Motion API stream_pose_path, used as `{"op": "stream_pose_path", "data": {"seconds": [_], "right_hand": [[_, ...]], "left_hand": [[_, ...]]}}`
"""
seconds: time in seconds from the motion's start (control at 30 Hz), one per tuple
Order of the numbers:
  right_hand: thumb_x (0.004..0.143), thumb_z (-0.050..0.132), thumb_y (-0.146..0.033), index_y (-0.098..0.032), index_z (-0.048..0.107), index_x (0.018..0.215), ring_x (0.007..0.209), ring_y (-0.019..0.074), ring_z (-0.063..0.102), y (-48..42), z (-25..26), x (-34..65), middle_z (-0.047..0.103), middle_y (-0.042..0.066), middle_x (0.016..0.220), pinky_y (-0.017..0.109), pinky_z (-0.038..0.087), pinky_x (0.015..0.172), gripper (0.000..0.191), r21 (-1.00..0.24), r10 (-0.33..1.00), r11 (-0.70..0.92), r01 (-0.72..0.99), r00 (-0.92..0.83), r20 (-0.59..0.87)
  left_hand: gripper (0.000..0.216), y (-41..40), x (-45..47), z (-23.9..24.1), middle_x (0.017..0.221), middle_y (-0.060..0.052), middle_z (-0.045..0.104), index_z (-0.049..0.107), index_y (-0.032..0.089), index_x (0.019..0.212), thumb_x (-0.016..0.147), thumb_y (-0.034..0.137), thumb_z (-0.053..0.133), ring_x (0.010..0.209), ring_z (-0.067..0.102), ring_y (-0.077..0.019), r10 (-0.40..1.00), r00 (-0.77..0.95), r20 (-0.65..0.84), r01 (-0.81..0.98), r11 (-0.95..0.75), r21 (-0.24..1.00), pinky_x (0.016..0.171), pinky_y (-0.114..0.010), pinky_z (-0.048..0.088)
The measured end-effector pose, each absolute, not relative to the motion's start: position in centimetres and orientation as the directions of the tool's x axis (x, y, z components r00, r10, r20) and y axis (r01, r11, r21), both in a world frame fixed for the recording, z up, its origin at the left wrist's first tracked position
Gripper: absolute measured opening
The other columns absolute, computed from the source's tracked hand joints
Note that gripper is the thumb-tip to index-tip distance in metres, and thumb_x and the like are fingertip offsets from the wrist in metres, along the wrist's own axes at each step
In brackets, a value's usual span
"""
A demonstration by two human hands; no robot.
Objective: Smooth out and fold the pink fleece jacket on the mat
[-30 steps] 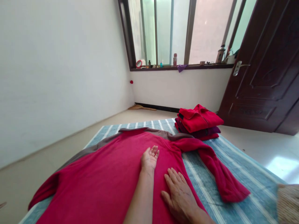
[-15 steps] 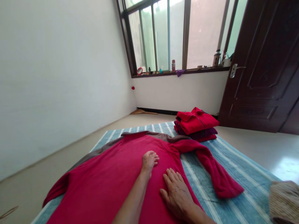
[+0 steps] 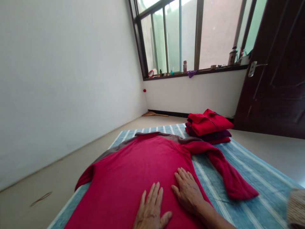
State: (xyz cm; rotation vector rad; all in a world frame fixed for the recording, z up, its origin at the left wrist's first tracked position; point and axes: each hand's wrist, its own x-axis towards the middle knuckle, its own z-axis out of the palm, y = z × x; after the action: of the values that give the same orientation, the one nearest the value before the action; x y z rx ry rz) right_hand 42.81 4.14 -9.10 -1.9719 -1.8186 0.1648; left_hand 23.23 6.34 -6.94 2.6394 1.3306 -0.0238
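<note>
While both hands are lying flat and open, gripping nothing, the left hand (image 3: 151, 211) and right hand (image 3: 188, 190) are pressing side by side on the near part of a red top (image 3: 140, 165). Its body is running straight away from the palms toward the collar, and one sleeve (image 3: 222, 168) is trailing off beside the right hand, the nearer one, across the striped mat (image 3: 257, 197).
</note>
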Motion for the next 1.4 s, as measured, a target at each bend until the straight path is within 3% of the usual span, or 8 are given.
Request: {"op": "stream_pose_path", "data": {"seconds": [0.37, 0.53, 0.77, 1.07, 1.4], "right_hand": [[0.09, 0.047, -0.031, -0.014, 0.056, 0.133, 0.136, 0.0296, 0.04, 4.3, -8.6, 39.7, 0.048, 0.016, 0.142, 0.049, 0.029, 0.113, 0.047, -0.334, 0.948, -0.013, 0.943, 0.117, 0.295], [0.092, 0.044, -0.034, -0.018, 0.06, 0.129, 0.132, 0.0294, 0.044, 2.6, -9.7, 36.2, 0.051, 0.013, 0.14, 0.047, 0.036, 0.11, 0.043, -0.417, 0.946, -0.035, 0.908, 0.165, 0.28], [0.093, 0.048, -0.032, -0.018, 0.065, 0.12, 0.129, 0.0268, 0.048, 1.2, -11.3, 35.9, 0.057, 0.011, 0.135, 0.045, 0.035, 0.111, 0.035, -0.407, 0.91, -0.002, 0.914, 0.17, 0.379], [0.09, 0.054, -0.039, -0.017, 0.064, 0.123, 0.13, 0.0285, 0.047, 1.1, -10.7, 36.0, 0.055, 0.012, 0.137, 0.045, 0.037, 0.109, 0.041, -0.384, 0.929, 0.015, 0.923, 0.129, 0.346], [0.089, 0.056, -0.041, -0.018, 0.065, 0.122, 0.13, 0.0283, 0.048, 1.0, -10.7, 36.2, 0.055, 0.012, 0.136, 0.045, 0.038, 0.109, 0.042, -0.378, 0.933, 0.02, 0.925, 0.118, 0.34]], "left_hand": [[0.066, 5.2, 23.9, -5.9, 0.156, -0.007, 0.019, 0.03, 0.02, 0.147, 0.089, 0.049, 0.042, 0.146, 0.015, -0.0263, 0.805, 0.573, -0.156, 0.817, -0.547, 0.18, 0.117, -0.054, 0.013], [0.059, 5.0, 24.2, -5.2, 0.155, -0.007, 0.023, 0.032, 0.018, 0.148, 0.089, 0.028, 0.035, 0.145, 0.018, -0.0233, 0.812, 0.554, -0.185, 0.83, -0.521, 0.2, 0.118, -0.05, 0.013], [0.064, 6.7, 23.0, -4.3, 0.156, -0.01, 0.026, 0.035, 0.014, 0.146, 0.083, 0.02, 0.042, 0.145, 0.021, -0.0212, 0.793, 0.572, -0.208, 0.817, -0.531, 0.224, 0.118, -0.046, 0.017], [0.058, 6.7, 21.2, -6.0, 0.155, -0.008, 0.026, 0.034, 0.019, 0.147, 0.09, 0.029, 0.039, 0.145, 0.021, -0.0237, 0.812, 0.561, -0.16, 0.828, -0.551, 0.109, 0.117, -0.053, 0.017], [0.057, 6.8, 21.1, -6.4, 0.155, -0.009, 0.028, 0.035, 0.02, 0.147, 0.091, 0.031, 0.041, 0.144, 0.022, -0.0242, 0.805, 0.581, -0.118, 0.813, -0.569, 0.122, 0.116, -0.054, 0.018]]}}
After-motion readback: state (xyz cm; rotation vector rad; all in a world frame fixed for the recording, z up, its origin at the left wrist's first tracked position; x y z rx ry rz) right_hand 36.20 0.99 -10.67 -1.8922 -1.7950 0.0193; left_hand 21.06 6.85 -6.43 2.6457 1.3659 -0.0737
